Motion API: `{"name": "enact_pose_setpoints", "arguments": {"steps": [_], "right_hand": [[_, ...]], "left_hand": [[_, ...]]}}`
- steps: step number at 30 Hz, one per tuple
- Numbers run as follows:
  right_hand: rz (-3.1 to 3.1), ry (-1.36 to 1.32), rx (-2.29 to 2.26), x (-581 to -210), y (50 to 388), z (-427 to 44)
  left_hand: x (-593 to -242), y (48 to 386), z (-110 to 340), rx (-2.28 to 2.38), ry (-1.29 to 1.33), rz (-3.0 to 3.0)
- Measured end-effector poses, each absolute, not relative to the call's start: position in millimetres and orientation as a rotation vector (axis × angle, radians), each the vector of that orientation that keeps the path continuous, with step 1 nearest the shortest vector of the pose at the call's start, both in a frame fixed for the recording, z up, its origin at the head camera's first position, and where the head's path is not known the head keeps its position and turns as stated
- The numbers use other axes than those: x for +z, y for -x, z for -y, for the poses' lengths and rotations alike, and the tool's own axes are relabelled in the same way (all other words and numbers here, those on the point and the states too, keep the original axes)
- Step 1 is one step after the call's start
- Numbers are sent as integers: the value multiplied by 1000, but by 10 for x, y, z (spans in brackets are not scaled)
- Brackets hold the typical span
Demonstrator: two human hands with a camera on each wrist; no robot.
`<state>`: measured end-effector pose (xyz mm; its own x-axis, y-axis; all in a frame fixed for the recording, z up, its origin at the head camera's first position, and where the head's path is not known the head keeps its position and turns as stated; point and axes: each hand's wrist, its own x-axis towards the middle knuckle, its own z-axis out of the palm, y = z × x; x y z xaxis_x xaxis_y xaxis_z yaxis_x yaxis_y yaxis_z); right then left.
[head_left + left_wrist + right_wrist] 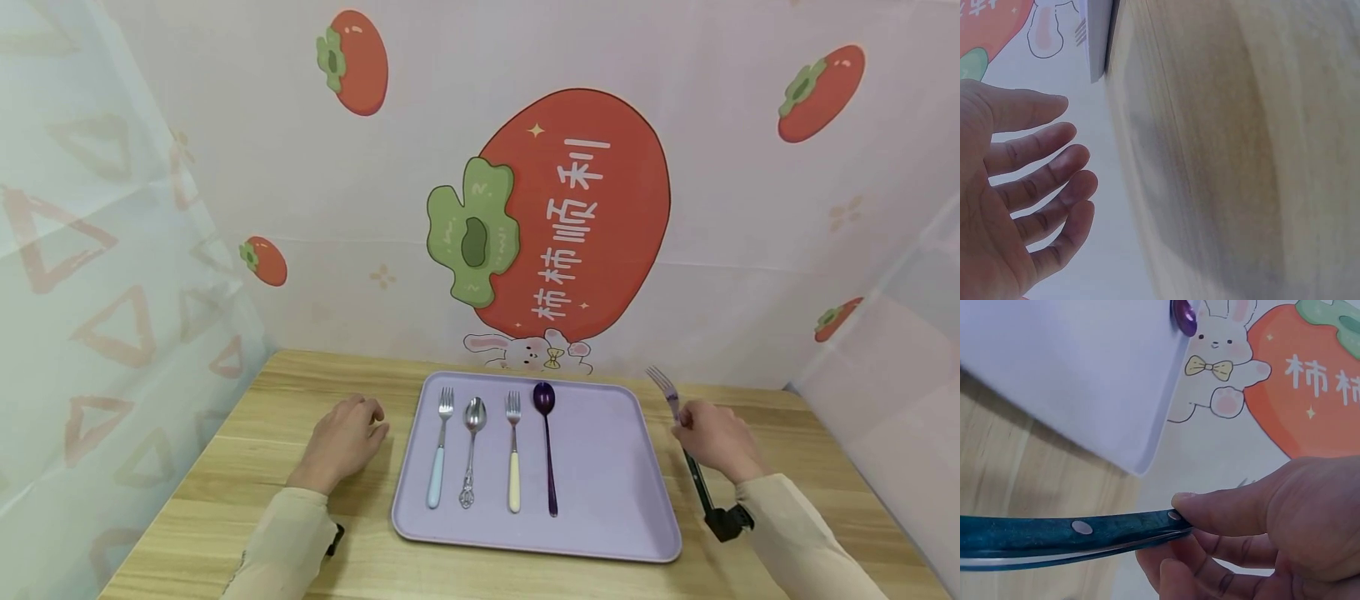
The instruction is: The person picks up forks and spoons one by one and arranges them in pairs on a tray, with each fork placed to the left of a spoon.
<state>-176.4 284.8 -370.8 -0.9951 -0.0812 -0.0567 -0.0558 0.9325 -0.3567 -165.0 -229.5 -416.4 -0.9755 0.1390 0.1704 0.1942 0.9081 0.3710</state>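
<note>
My right hand (716, 437) pinches a fork with a dark teal riveted handle (1079, 532) between thumb and fingers, to the right of the lilac tray (603, 475). Its metal tines (660, 381) point toward the back wall. On the tray, from left to right, lie a light-blue-handled fork (436, 479), a silver spoon with an ornate handle (476, 414), a cream-handled fork (514, 483) and a long dark purple spoon (544, 398). Left of the tray, my left hand (343, 442) holds nothing, its fingers loosely bent.
The tray stands on a wooden table (247, 467). Behind it rises a pale cloth backdrop (315, 183) printed with persimmons and a rabbit, and similar cloth hangs at both sides. A black wrist device (726, 523) shows by the right sleeve.
</note>
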Motion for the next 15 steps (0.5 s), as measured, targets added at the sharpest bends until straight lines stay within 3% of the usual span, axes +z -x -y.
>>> {"name": "enact_pose_setpoints", "arguments": {"steps": [15], "right_hand": [[-3064, 209, -615, -3631, 1802, -2633]], "left_hand": [[-4154, 1642, 2294, -595, 256, 2929]]}}
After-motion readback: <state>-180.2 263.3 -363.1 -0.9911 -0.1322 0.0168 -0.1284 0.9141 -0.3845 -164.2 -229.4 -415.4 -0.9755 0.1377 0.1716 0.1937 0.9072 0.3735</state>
